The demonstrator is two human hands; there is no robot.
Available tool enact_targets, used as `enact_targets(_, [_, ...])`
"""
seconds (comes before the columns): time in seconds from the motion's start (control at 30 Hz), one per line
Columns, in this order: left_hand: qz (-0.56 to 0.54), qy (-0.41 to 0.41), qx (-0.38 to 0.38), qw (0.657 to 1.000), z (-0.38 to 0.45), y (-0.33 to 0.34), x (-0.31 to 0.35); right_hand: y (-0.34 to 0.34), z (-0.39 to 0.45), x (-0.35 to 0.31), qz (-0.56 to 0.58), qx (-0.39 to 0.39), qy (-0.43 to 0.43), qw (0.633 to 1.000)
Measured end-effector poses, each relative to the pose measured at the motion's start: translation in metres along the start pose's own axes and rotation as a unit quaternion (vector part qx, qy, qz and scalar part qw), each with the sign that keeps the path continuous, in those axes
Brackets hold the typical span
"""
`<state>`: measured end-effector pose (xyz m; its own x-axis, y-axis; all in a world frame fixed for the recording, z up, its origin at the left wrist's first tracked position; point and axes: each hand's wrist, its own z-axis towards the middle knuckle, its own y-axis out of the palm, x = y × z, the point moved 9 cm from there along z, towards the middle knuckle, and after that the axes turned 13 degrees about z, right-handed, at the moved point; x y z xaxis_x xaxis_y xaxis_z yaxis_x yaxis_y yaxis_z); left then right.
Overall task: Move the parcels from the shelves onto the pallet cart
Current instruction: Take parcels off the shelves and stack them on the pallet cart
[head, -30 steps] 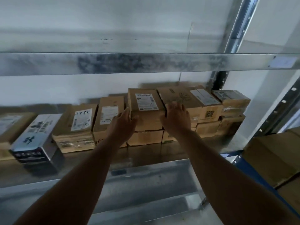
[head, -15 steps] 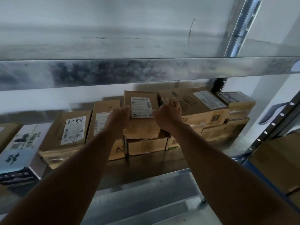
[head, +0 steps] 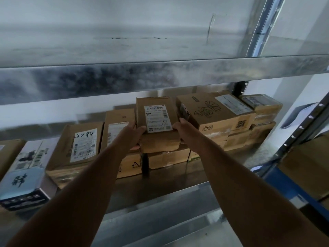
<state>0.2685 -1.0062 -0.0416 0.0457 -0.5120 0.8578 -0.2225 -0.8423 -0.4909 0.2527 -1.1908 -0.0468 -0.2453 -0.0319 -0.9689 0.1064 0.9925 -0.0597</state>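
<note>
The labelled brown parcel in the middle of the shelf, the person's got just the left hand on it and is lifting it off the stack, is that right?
Not quite: the head view shows both hands on the labelled parcel. The left hand grips its left side and the right hand grips its right side.

Labelled brown parcel [head: 157, 129] atop stack

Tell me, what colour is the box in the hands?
Brown cardboard box with a white label, seen in the head view.
</note>
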Motion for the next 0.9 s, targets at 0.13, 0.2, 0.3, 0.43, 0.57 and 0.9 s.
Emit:
enact_targets(0.13, [-0.048, 0.021, -0.034, 0.998, -0.002, 0.001, 0.002, 0.003, -0.005, -0.004, -0.002, -0.029, -0.032, 0.999])
enact_targets(0.2, [-0.072, 0.045, -0.05, 0.995, -0.006, 0.003, 0.004, 0.002, -0.009, -0.005, 0.006, -0.027, -0.05, 0.998])
enact_targets(0.3, [-0.084, 0.074, -0.041, 0.993, -0.015, 0.002, 0.005, 0.003, -0.02, -0.007, 0.009, -0.032, -0.095, 0.995])
enact_targets(0.43, [-0.093, 0.106, -0.016, 0.99, -0.04, 0.006, 0.005, 0.008, -0.049, -0.013, 0.016, -0.061, -0.174, 0.983])
enact_targets(0.57, [-0.097, 0.143, 0.007, 0.985, -0.077, 0.013, 0.008, 0.004, -0.087, -0.01, 0.003, -0.073, -0.221, 0.973])
enact_targets(0.9, [-0.062, 0.218, 0.018, 0.974, -0.186, 0.069, 0.026, -0.054, -0.197, 0.029, 0.007, -0.031, -0.233, 0.972])
